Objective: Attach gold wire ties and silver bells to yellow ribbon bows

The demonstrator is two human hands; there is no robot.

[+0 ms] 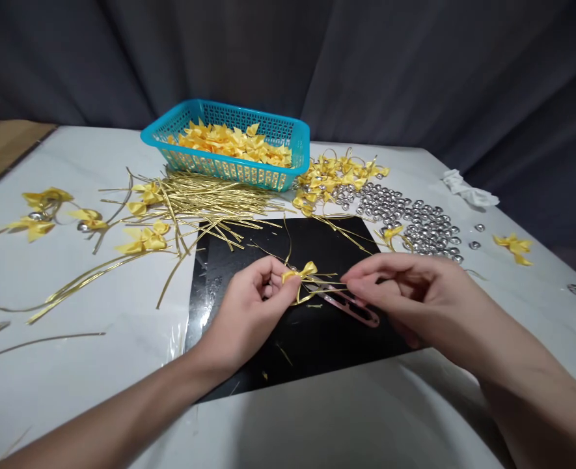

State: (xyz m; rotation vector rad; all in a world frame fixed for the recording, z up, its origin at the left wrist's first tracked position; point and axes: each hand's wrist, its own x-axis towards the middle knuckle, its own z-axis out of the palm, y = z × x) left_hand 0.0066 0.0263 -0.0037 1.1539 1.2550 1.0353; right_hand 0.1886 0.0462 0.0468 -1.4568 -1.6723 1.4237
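Over a black mat [253,352], my left hand [263,299] pinches a yellow ribbon bow [307,269] between thumb and forefinger. Gold twist ties [324,283] run from the bow toward the right. Their ends lie between the thumb and forefinger of my right hand [395,280], which is closed on them. Below the ties rests a pair of scissors with pink handles [366,316], partly hidden by the hands. A small silvery piece shows beside the bow, mostly covered by my left fingers.
A blue basket [190,153] of yellow bows stands at the back. Before it lies a pile of gold twist ties [209,195]. Silver bells [414,218] and finished-looking bow pieces [336,172] spread at the right. More bows [146,241] lie left; a crumpled white tissue [470,190] lies far right.
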